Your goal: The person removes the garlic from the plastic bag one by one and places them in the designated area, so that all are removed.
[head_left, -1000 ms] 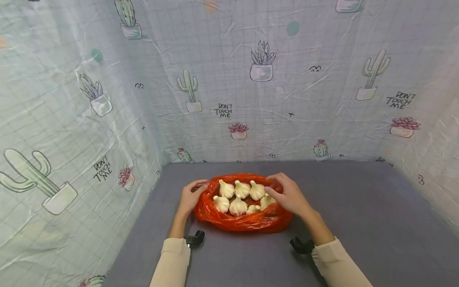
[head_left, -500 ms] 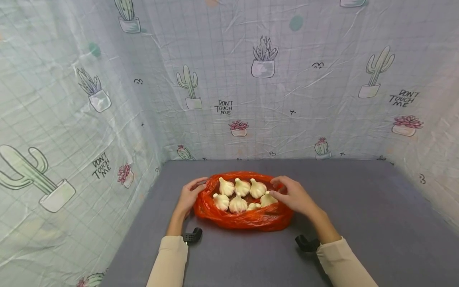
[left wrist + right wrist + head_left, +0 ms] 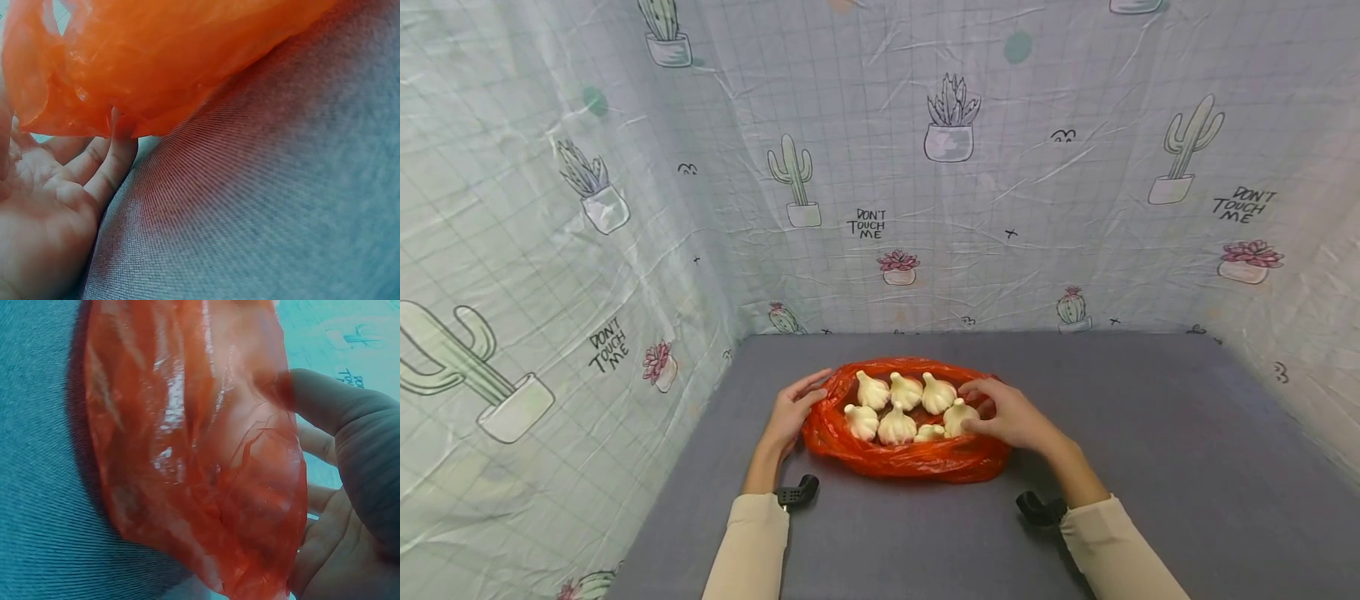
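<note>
While both your hands flank it, the crumpled orange-red plastic bag (image 3: 910,454) lies open on the grey cloth-covered table (image 3: 1150,467), closer to the left edge than the right, about midway between the near and far edges. Seven white garlic bulbs (image 3: 898,408) sit inside in two rows, packed close, several touching.

Your left hand (image 3: 790,412) rests against the bag's left side, fingers fairly straight and relaxed; the left wrist view shows fingertips (image 3: 119,147) touching the film from below, palm turned toward it, nothing pinched.

Your right hand (image 3: 1011,417) lies on the bag's right rim, fingers curled over the plastic, thumb next to the rightmost bulb (image 3: 958,417). The right wrist view shows the thumb (image 3: 337,409) behind the translucent film, fingers on the other side: film gripped between them.
</note>
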`<state>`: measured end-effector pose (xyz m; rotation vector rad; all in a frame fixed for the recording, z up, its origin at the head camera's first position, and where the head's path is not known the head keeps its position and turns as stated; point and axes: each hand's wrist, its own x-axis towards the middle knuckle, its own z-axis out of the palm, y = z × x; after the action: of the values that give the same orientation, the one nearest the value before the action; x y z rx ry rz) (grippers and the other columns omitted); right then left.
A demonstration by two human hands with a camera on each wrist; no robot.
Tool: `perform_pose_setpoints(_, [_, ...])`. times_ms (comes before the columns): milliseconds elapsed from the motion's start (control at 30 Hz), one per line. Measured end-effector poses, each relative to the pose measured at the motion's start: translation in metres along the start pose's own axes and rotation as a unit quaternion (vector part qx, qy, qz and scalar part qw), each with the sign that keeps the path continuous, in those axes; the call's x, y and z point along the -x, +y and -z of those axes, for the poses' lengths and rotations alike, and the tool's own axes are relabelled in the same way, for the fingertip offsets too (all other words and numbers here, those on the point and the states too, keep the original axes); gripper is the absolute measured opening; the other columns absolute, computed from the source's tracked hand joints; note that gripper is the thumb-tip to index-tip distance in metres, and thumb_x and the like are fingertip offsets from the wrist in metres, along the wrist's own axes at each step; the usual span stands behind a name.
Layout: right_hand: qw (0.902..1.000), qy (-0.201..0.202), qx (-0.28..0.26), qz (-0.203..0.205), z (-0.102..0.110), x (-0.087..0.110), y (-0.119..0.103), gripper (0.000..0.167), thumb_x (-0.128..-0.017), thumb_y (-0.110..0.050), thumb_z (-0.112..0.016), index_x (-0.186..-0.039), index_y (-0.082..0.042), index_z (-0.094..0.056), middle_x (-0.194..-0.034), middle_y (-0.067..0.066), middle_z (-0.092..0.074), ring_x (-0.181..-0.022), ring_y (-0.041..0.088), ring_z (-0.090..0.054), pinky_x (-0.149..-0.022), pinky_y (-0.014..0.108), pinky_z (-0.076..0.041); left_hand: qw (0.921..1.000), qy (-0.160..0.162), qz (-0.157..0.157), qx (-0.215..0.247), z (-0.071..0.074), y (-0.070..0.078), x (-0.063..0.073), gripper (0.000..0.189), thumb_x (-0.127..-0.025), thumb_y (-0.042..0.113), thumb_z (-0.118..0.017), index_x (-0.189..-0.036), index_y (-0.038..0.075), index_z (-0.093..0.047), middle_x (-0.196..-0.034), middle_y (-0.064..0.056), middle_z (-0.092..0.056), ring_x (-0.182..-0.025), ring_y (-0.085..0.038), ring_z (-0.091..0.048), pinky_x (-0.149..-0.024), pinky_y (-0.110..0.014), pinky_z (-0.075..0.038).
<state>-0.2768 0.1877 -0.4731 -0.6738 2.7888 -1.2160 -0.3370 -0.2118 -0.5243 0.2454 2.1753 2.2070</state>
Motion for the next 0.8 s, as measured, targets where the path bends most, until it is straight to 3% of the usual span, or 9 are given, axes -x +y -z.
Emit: perform_pose_setpoints(800, [0.9995, -0.029, 0.005, -0.013, -0.008, -0.002, 0.012, 0.059, -0.084, -0.03, -0.085, -0.134, -0.012, -0.06, -0.125, 0.014, -0.069, -0.106, 0.024, -0.066, -0.091, 0.043, -0.055, 0.9996, 0.0, 0.025, 0.012, -0.001, -0.001, 0.0, 0.041, -0.099, 0.011, -0.065, -0.14, 0.006, -0.063, -0.146, -0.015, -0.059, -0.116, -0.011, -0.066, -0.093, -0.026, -0.057])
